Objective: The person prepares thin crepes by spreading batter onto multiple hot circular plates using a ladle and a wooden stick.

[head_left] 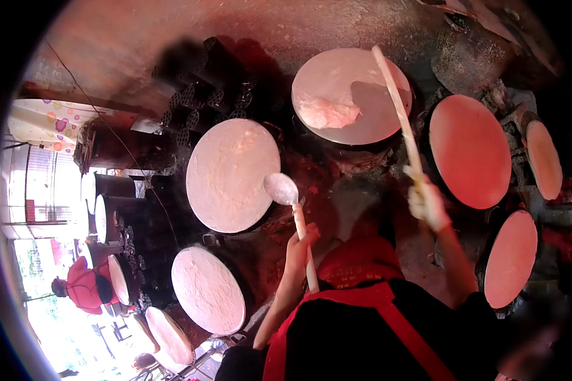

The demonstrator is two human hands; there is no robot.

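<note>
My left hand (302, 237) is closed around the pale wooden handle of a metal ladle (281, 188). Its bowl hangs over the right edge of a round griddle (230, 171) with a pale layer on top. My right hand (428, 202), blurred, grips a long wooden stick (393, 95) whose far end lies across the far round griddle (368, 130). On that griddle a pale, folded lump of batter or dough (327, 113) sits left of a darker patch. White covering, perhaps a glove, shows on the right hand.
More round griddles surround me: one nearer left (208, 291), two at right (470, 152) (511, 259). Stacked black perforated cylinders (213, 95) stand at the far left. A person in red (90, 284) is beside a distant round surface at left.
</note>
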